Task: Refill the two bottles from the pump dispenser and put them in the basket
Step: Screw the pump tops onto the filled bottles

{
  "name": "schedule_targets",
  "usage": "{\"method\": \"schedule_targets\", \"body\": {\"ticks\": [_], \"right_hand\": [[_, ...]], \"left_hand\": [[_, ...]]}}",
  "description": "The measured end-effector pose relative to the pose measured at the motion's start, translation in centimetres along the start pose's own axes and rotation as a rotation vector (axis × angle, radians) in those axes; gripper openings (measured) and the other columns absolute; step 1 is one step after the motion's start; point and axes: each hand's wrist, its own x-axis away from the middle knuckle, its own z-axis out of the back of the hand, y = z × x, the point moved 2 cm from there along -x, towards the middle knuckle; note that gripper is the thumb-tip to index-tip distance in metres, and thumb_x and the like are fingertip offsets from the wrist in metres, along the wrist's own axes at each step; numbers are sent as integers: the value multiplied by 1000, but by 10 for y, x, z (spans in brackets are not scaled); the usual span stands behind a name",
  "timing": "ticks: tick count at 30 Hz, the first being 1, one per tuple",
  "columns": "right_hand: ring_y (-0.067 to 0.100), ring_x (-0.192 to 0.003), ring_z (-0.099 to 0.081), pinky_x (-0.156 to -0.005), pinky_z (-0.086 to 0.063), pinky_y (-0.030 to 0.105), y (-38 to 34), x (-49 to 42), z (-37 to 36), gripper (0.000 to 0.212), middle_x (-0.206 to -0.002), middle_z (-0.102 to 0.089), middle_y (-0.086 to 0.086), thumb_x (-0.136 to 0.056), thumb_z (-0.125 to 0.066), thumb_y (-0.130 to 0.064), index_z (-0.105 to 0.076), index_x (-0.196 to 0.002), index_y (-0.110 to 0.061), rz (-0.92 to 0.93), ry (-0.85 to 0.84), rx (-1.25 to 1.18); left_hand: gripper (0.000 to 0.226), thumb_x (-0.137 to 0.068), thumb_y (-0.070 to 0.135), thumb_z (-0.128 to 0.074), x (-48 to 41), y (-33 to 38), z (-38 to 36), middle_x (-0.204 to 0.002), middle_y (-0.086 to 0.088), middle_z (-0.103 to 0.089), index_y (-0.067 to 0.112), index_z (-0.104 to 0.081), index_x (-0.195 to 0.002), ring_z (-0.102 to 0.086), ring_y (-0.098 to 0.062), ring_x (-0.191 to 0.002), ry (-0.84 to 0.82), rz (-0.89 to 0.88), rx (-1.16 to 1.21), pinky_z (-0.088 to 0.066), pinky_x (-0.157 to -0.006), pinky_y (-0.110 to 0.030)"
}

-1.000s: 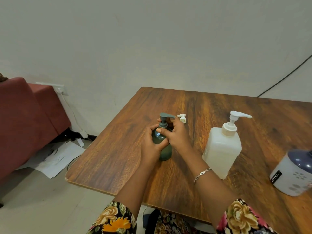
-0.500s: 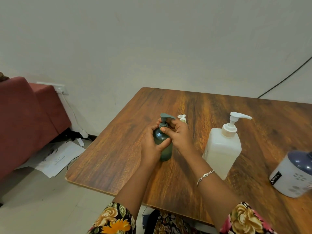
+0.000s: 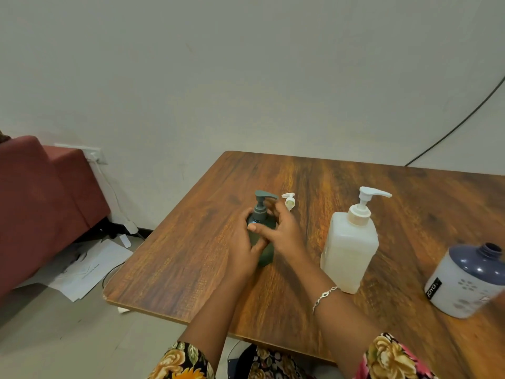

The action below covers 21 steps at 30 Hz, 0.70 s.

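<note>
Clasping the green bottle [image 3: 265, 255] are left hand [image 3: 242, 250] and right hand [image 3: 284, 234]; white bottle [image 3: 464, 283] reads JOYO.

The right hand [image 3: 285, 232] slid from the green bottle's [image 3: 266, 255] pump collar to its body.

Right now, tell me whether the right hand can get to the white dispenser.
Probably yes. The dispenser stands just right of the right hand, with bare table between; that hand holds the green bottle and must let go first.
</note>
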Motion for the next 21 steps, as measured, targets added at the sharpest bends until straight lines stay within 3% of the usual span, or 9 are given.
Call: {"method": "schedule_targets", "body": {"ticks": [3, 6, 9, 12, 14, 17, 21], "right_hand": [[7, -123, -44, -104, -38, 28, 13, 13, -1, 79, -134, -47, -10, -71, -78, -17, -37, -137, -24, -76, -40, -77], [14, -120, -48, -105, -39, 34, 22, 17, -5, 86, -135, -48, -2, -69, -80, -13, -32, -140, -22, -142, -55, -63], [16, -116, -52, -102, -42, 41, 23, 12, -7, 78, -128, -54, -1, -66, -81, -11, -41, -132, -24, -150, -4, -40], [15, -112, -54, -100, -44, 42, 22, 9, -7, 70, -121, -57, -4, -62, -82, -10, -47, -118, -33, -119, 46, -33], [15, -111, -55, -98, -45, 43, 18, 9, -6, 69, -118, -58, -5, -60, -83, -11, -48, -114, -37, -104, 67, -52], [16, -109, -56, -97, -46, 42, 5, 8, -2, 67, -116, -59, -3, -60, -83, -8, -50, -114, -32, -74, 89, -82], [17, -110, -54, -99, -45, 41, -27, 3, 11, 65, -116, -57, -3, -62, -82, -7, -48, -113, -29, -17, 76, -88]], "left_hand": [[83, -84, 12, -65, 4, -6, 1, -141, 7, -37, 16, -13, -148, -35, -10, -130, -80, 96, 27, -31, -104, -27], [68, -80, 4, -66, 2, -8, 2, -125, 8, -49, 16, -34, -139, -48, -9, -116, -53, 114, 24, -37, -90, -18], [60, -77, -3, -65, 1, -8, 3, -116, 9, -53, 17, -44, -130, -50, -3, -103, -16, 118, 32, -38, -80, -9], [60, -74, -5, -66, 1, -8, 5, -113, 10, -55, 18, -47, -127, -53, -8, -105, 7, 97, 41, -41, -86, -19], [59, -73, -6, -67, 1, -3, 8, -107, 13, -56, 19, -48, -124, -54, -6, -100, 15, 83, 30, -42, -83, -16], [57, -73, -4, -68, -2, 11, 14, -100, 19, -55, 26, -48, -117, -52, 3, -90, 32, 64, 7, -40, -77, -10], [56, -71, 1, -72, -9, 41, 23, -99, 15, -58, 21, -52, -120, -55, 3, -89, 49, 28, -4, -42, -72, -10]]}}
